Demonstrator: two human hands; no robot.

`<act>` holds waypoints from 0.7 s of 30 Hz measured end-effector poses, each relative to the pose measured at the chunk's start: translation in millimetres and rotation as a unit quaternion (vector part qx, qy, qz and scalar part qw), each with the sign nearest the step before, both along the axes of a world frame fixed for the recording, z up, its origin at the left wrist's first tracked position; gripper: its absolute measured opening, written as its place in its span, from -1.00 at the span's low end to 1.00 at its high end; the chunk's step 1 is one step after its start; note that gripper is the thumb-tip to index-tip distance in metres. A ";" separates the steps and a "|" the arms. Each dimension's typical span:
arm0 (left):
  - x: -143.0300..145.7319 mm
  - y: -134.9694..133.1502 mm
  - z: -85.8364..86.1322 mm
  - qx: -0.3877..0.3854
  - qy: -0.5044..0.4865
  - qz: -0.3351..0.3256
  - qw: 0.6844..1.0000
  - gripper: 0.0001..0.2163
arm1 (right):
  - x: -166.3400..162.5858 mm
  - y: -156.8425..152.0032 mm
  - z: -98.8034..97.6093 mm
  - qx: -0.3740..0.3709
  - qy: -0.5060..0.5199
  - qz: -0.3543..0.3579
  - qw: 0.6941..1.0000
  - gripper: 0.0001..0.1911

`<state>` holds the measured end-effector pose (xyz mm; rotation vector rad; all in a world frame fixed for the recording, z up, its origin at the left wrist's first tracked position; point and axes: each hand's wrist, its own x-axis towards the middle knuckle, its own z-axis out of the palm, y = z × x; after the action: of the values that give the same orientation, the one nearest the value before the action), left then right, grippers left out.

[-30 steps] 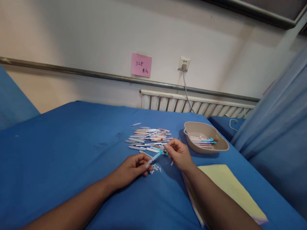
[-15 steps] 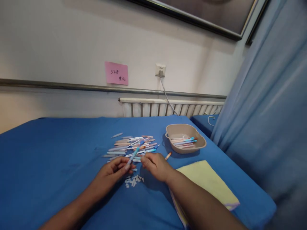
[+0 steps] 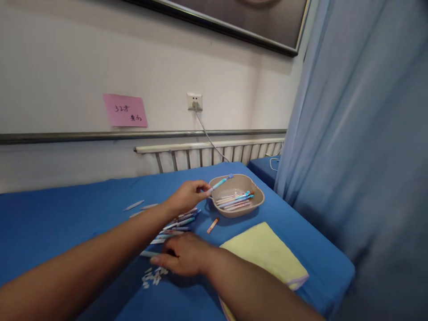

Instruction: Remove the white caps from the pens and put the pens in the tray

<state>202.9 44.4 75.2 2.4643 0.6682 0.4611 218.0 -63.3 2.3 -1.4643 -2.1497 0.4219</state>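
Observation:
My left hand point(image 3: 192, 196) pinches a light-blue pen point(image 3: 219, 183) with a dark blue tip, held over the left rim of the beige basin point(image 3: 230, 215). Several assembled pens point(image 3: 236, 200) lie inside that basin. Lower down, my right hand point(image 3: 187, 256) rests at the near side of the pen pile point(image 3: 177, 225), its thumb and fingers closing on the end of a pale pen barrel point(image 3: 147, 253). Small white pieces point(image 3: 154, 276) lie scattered just below it. My left forearm hides part of the pile.
An orange pen part point(image 3: 212, 225) lies between the pile and the basin. A folded yellow cloth point(image 3: 267, 254) is spread at the right on the blue sheet point(image 3: 321, 267). A blue curtain point(image 3: 351, 133) hangs at the right, and a railing point(image 3: 207, 154) runs behind.
My left hand has carried the light-blue pen rightward and up from the pile to the basin. My right hand has moved down to a pale barrel. The view has swung right.

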 end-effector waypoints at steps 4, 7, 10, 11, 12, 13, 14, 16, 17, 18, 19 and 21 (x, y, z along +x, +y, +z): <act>56.3 14.9 -3.5 0.059 0.075 -0.031 0.995 -0.79 | 3.2 1.9 0.0 -0.030 -0.002 -0.001 1.000 -0.46; 86.7 22.9 -11.9 0.082 0.118 -0.032 0.989 -0.83 | 4.2 3.2 1.4 -0.049 -0.004 -0.006 0.999 -0.48; 107.2 26.1 -19.2 0.102 0.161 -0.028 0.981 -0.86 | 3.3 5.3 2.4 -0.053 -0.003 -0.002 0.999 -0.49; 112.1 26.3 -21.3 0.106 0.175 -0.028 0.978 -0.86 | 2.7 6.4 2.4 -0.055 -0.002 0.000 0.998 -0.50; 116.2 26.4 -23.6 0.110 0.188 -0.028 0.976 -0.87 | 2.1 7.5 2.2 -0.058 -0.001 0.001 0.998 -0.51; 119.4 26.4 -26.0 0.112 0.201 -0.029 0.973 -0.87 | 1.5 8.7 1.9 -0.063 0.000 0.001 0.998 -0.51; 121.9 26.4 -28.8 0.112 0.215 -0.029 0.970 -0.85 | 1.0 9.8 1.7 -0.068 0.002 0.001 0.998 -0.51; 124.9 26.6 -35.3 0.111 0.241 -0.031 0.964 -0.78 | 0.5 11.0 2.4 -0.078 0.000 0.004 0.997 -0.53; 125.6 26.8 -38.9 0.110 0.252 -0.032 0.961 -0.75 | 0.5 10.9 3.7 -0.080 -0.003 0.008 0.997 -0.54; 126.2 26.9 -42.6 0.109 0.263 -0.031 0.958 -0.73 | 0.8 10.2 5.5 -0.079 -0.003 0.013 0.997 -0.55; 126.6 26.9 -46.2 0.108 0.271 -0.030 0.956 -0.71 | 1.2 9.1 7.9 -0.074 -0.001 0.018 0.997 -0.57; 127.7 26.1 -52.8 0.105 0.284 -0.027 0.953 -0.72 | 2.4 6.2 12.9 -0.049 0.013 0.027 0.998 -0.58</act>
<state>330.5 70.6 22.4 2.8304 0.8027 -0.2317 220.4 -57.1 15.2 -1.4469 -2.1797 0.5704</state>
